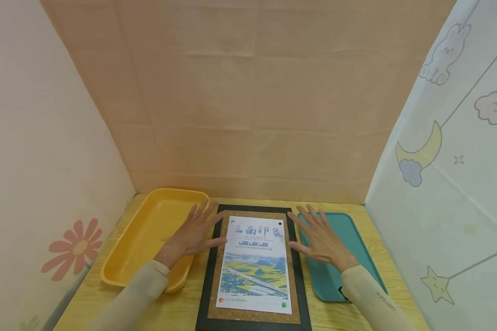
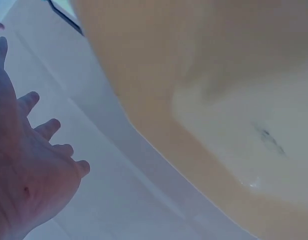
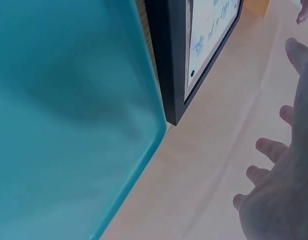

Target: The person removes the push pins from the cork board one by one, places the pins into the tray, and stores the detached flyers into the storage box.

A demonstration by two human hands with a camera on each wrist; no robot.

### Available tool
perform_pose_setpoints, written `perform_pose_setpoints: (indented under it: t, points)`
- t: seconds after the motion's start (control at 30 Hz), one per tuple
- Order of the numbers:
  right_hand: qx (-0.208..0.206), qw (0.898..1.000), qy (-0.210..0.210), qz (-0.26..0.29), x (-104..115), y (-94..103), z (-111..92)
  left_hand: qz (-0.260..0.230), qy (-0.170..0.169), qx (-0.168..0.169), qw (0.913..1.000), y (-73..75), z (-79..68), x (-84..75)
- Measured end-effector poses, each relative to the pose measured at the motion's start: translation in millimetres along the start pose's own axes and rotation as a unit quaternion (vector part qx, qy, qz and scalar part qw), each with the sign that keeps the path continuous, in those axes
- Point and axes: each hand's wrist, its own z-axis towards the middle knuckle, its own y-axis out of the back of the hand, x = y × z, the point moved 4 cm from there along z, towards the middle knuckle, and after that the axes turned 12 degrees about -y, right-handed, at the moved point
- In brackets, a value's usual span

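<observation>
A white poster with a printed landscape and large characters lies on a black-framed cork board. Pushpins sit at its corners: a black pin, an orange-red pin, a green pin and a pale one at top left. My left hand hovers with fingers spread between the yellow tray and the board's left edge. Over the teal tray, beside the board's right edge, my right hand is likewise spread. Neither hand holds anything; both wrist views show extended fingers.
Everything stands on a wood-grain table. A peach cloth backdrop rises behind it, with patterned white panels on both sides. A small dark object shows at the teal tray's near edge, partly hidden by the right sleeve.
</observation>
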Motion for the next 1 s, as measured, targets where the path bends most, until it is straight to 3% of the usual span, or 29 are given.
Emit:
perform_pose_setpoints:
  t: [0.4, 0.57, 0.73, 1.0]
  points:
    - [0.016, 0.997, -0.014, 0.074, 2, -15.0, 8, -0.068, 0.021, 0.017, 0.9973, -9.4, 10.1, -30.3]
    - [0.033, 0.994, -0.031, 0.098, 0, -19.8, 11, -0.068, 0.019, 0.010, 0.9975, -12.4, 17.4, -43.4]
    - [0.047, 0.989, -0.052, 0.132, -2, -25.2, 15, -0.055, 0.020, 0.006, 0.9983, -21.9, 23.2, -51.1]
    - [0.058, 0.978, -0.084, 0.183, -4, -35.6, 23, -0.082, 0.059, 0.050, 0.9936, -46.4, 21.3, -52.0]
